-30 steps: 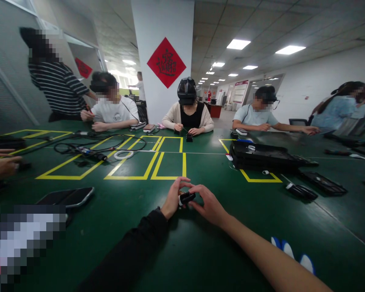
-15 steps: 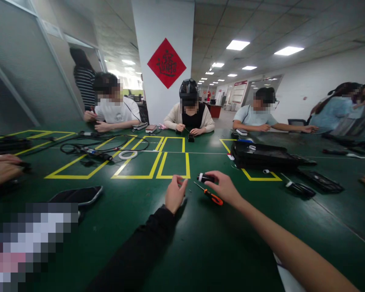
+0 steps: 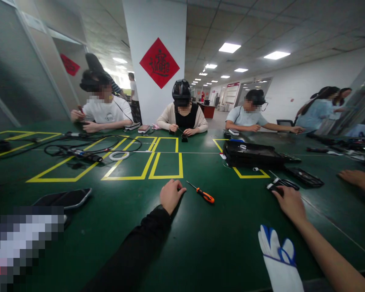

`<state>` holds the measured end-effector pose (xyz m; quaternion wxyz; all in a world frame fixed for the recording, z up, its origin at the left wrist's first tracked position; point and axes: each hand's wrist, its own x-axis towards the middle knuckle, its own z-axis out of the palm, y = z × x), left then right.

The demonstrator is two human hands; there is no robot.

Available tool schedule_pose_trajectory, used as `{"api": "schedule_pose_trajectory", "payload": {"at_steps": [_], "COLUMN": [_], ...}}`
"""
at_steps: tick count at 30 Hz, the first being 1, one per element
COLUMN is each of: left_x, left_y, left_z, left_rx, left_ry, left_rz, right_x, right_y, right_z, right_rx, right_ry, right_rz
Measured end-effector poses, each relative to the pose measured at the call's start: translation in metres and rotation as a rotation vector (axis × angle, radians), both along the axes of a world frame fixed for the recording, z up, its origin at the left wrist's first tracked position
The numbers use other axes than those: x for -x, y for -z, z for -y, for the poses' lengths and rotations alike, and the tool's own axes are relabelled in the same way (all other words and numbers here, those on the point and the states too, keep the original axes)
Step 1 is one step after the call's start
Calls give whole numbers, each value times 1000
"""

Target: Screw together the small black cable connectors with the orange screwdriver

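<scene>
My left hand, in a black sleeve, rests low over the green table with its fingers bent together; whether anything is between them is hidden. Just right of it lies an orange and black screwdriver, its tip pointing toward the hand. Farther right, my right hand is on a black cylindrical tool with a white band, fingers around it. Beside that hand is another dark tool with a thin metal shaft.
A black case stands beyond the right hand, near a black tray. A white and blue glove lies at the near right. Cables and a white coil are at the left. Another person's hand is at the right edge.
My right hand has moved right, away from the screwdriver, with the black and white-banded object. My left hand has lowered slightly. The view has turned right, and the glove has come into view.
</scene>
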<state>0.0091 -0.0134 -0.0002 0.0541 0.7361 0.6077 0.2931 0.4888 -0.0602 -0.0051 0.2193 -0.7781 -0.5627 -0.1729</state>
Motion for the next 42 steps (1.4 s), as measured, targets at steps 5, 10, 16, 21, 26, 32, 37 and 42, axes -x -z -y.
{"api": "schedule_pose_trajectory", "payload": {"at_steps": [5, 10, 16, 21, 26, 32, 37, 42], "left_x": [-1, -11, -7, -5, -19, -23, -21, -21], "left_y": [-2, -2, 10, 11, 7, -1, 0, 4], "left_z": [0, -5, -12, -10, -4, 3, 4, 3], "left_rx": [32, 38, -48, -65, 196, 326, 282, 263], "left_ry": [-21, -93, -3, 83, 224, 269, 233, 253], "left_rz": [-35, -178, -35, 455, 1206, 1574, 1528, 1403], "right_x": [-19, 40, 195, 296, 333, 336, 336, 329], "right_y": [-4, -37, -79, -65, -45, -47, -51, -51], "right_z": [9, 2, -11, -20, -35, -31, -27, -30], "right_rx": [-31, -251, -59, 144, 5, -74, -96, -102], "right_ry": [90, 76, -610, -971, -1026, -1055, -1043, -1042], "right_rz": [221, 246, 20, -273, -526, -520, -434, -411]}}
